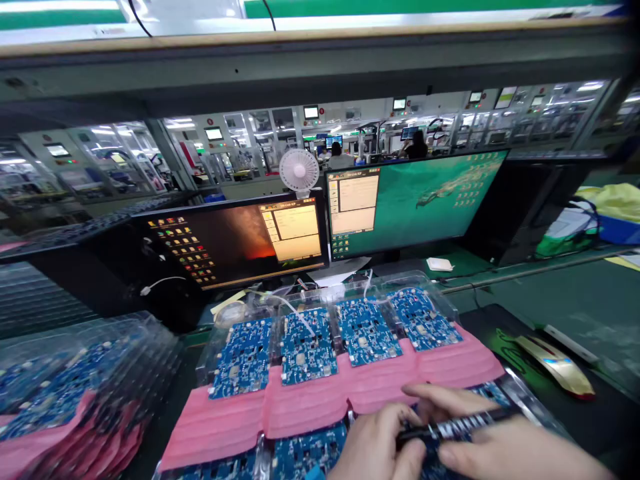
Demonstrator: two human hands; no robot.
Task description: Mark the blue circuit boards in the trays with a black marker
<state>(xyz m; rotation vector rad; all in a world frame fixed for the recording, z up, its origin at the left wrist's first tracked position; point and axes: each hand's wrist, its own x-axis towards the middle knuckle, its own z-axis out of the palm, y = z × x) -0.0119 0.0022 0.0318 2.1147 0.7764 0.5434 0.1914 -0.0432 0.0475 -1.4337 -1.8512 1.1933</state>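
Both hands are over the lower right of a clear plastic tray (204, 363) of blue circuit boards (367, 331). My left hand (383, 443) pinches one end of a black pen-like marker (463, 425) with white lettering. Around its other end is my right hand (480, 427), thumb below and fingers above it. A pink sheet (305, 408) lies across the tray between the upper and lower rows of boards. White cables run to some upper boards. Part of the lower row is hidden by the hands.
Two lit monitors (240, 243) (415, 200) stand behind the tray, with a small white fan (299, 171) between them. Stacked board trays (75, 393) are at left. A gold mouse (557, 367) rests on a black mat at right. Two people sit far back.
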